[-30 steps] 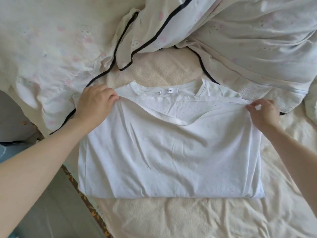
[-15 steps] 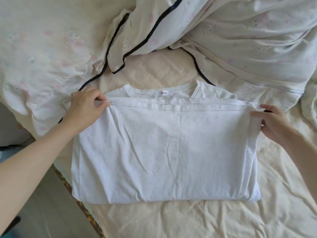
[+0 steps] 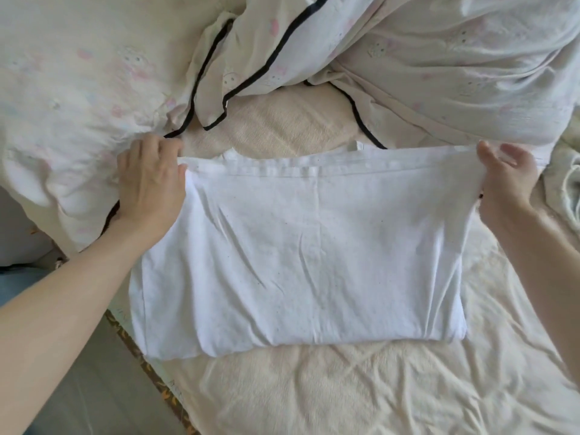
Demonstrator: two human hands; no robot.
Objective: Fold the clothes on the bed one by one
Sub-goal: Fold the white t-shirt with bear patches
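Lying flat across the middle of the bed [image 3: 345, 387], white T-shirt [image 3: 307, 262] folded in half, hem edge brought up to the top so it covers most of the collar, only a bit of neckline peeking out above the hem near the centre and right; fold line runs along the near side, a lower layer sticks out at the near-left corner. Left hand [image 3: 150, 186] at the shirt's far-left corner, palm down, fingers curled over the corner of the hem, looks like it grips the fabric there but exact pinch hidden under the hand. Right hand [image 3: 502, 180] at the far-right corner, thumb and fingers curled round the hem corner, holding it, fabric pulled slightly taut toward that hand. Both forearms come in from the near corners of the view. Bed covered with a cream, wrinkled sheet. Behind the shirt, a crumpled pale quilt [image 3: 439, 64] with faint pink print and black piping [image 3: 282, 48], bunched across the far side and down the left edge, just beside the left hand. Bare floor [image 3: 94, 387] visible at lower left next to a patterned bed edge [image 3: 150, 372]
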